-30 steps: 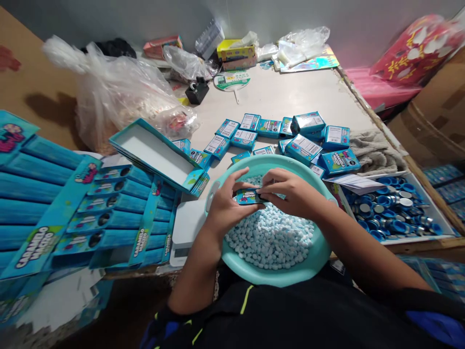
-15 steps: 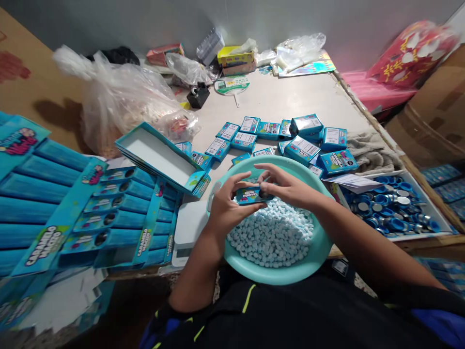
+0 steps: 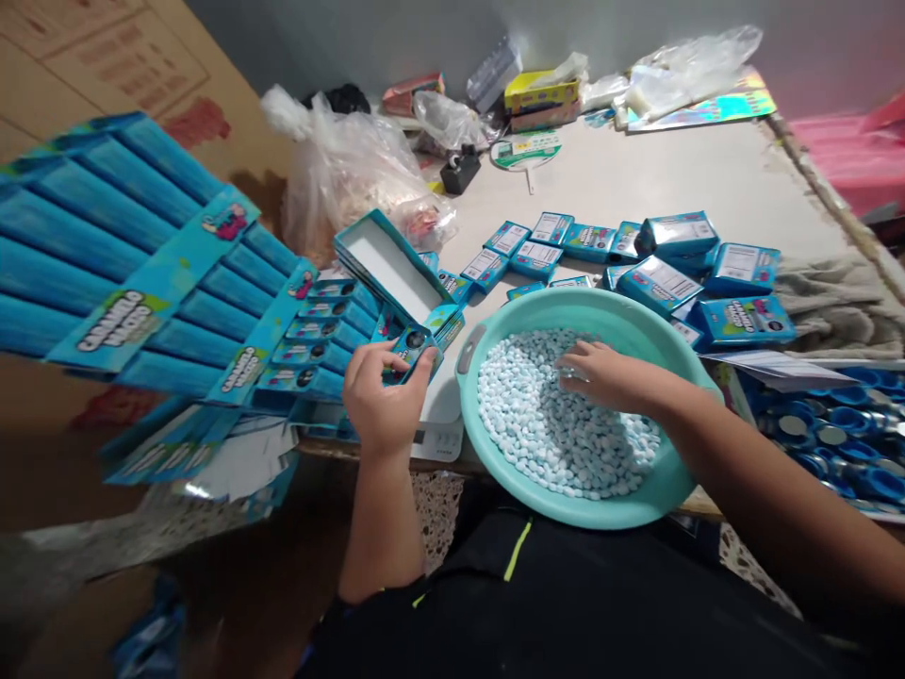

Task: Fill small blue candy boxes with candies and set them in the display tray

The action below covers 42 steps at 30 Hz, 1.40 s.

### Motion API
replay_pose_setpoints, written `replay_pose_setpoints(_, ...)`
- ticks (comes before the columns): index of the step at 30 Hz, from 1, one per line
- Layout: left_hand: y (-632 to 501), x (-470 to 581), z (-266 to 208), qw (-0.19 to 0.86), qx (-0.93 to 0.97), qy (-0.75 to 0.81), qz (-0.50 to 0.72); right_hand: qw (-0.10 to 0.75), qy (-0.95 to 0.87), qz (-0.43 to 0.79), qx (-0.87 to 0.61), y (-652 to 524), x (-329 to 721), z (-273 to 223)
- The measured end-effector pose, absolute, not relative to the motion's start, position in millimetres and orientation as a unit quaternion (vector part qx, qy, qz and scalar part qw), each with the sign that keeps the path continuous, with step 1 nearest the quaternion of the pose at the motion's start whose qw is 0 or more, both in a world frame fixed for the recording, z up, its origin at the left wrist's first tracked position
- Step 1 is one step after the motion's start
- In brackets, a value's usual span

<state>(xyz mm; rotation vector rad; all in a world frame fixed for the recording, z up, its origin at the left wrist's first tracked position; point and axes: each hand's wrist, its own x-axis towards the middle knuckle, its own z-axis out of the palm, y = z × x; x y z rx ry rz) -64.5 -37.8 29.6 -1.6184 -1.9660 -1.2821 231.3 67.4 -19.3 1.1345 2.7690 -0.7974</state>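
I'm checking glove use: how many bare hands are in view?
2: left hand, holding a blue box left of the teal basin; right hand, at the candies inside it.

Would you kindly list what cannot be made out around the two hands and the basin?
All in the head view:
Right hand: its own back hides the palm, so whether it holds pellets is unclear.
Small blue box: its walls and the left hand hide any contents.
Stacked blue cartons: cut off by the left edge.
Blue and silver pieces: cut off by the right edge.
Boxes beyond the basin: fine print too small.
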Motion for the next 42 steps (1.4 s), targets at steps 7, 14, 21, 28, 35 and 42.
replay_pose_setpoints(7, -55, -73, -4, 0.077, -0.534, -0.743, -0.396, 0.079, 0.925, -0.202, 0.311, 55, 226, -17)
replay_pose_setpoints(14, -126, -82, 6, 0.3, -0.519, -0.635, -0.487, 0.078, 0.909, -0.285, 0.295, 65, 233, -16)
replay_pose_setpoints(21, -191, -129, -39, 0.341, -0.268, -0.718, -0.544, 0.078, 0.891, -0.307, 0.325, 69, 235, -2)
replay_pose_setpoints(28, -187, -174, -104, 0.101, -0.085, -0.775, -0.618, -0.004, 0.86, -0.342, 0.378, 70, 240, 1)
replay_pose_setpoints(35, -170, -189, -139, 0.022, -0.076, -0.75, -0.656, 0.026, 0.839, -0.308, 0.448, 65, 238, 14)
replay_pose_setpoints(42, -171, -203, -160, 0.025, -0.065, -0.727, -0.683, -0.103, 0.887, -0.288, 0.346, 73, 241, -13)
